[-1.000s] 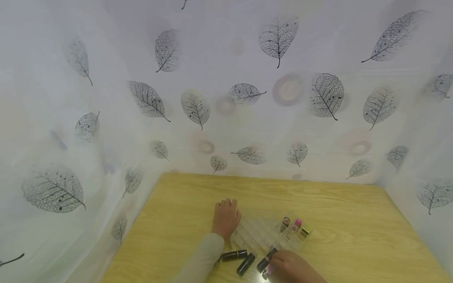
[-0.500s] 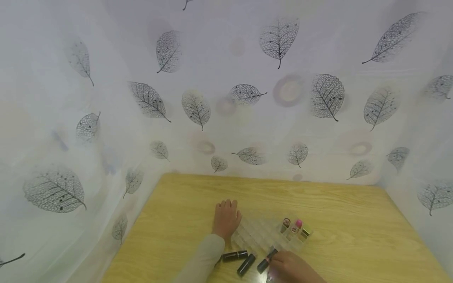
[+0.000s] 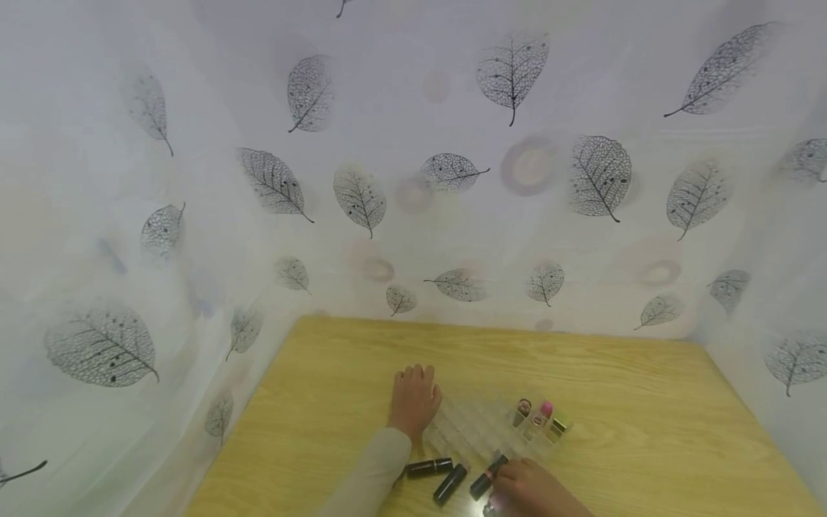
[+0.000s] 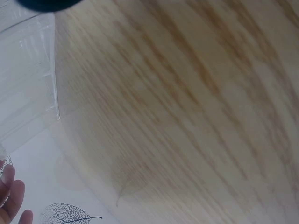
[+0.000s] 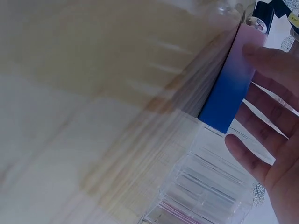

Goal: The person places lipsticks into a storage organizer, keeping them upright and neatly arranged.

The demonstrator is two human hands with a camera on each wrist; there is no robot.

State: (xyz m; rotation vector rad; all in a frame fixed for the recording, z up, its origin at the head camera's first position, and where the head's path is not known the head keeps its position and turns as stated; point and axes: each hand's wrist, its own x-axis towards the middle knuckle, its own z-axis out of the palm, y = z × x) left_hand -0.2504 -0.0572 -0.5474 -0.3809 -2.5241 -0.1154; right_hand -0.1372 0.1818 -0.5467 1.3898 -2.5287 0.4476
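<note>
My right hand [image 3: 533, 488] is low in the head view, by the near edge of a clear compartment organizer [image 3: 468, 427]. In the right wrist view its thumb and fingers pinch a boxy lipstick tube [image 5: 236, 79] that fades from pink to blue; from the head most of this tube is hidden beneath the hand. My left hand [image 3: 413, 402] rests at the organizer's left end, fingers extended. In the left wrist view its fingertips [image 4: 16, 196] show beside the clear wall. Three black lipstick tubes lie in front of the organizer: one left [image 3: 429, 467], one middle [image 3: 450, 483], one right [image 3: 487, 477].
Several lipsticks stand in the organizer's right-hand compartments, among them a pink-topped one [image 3: 546, 409] and a gold-banded one [image 3: 558, 426]. Under everything is a wood-grain table [image 3: 620, 388]. A pale leaf-print curtain [image 3: 452, 230] closes off the back and both sides.
My right hand has settled over the pink and blue lipstick tube, covering more of it than a second ago. The left hand, organizer and black tubes stay where they were.
</note>
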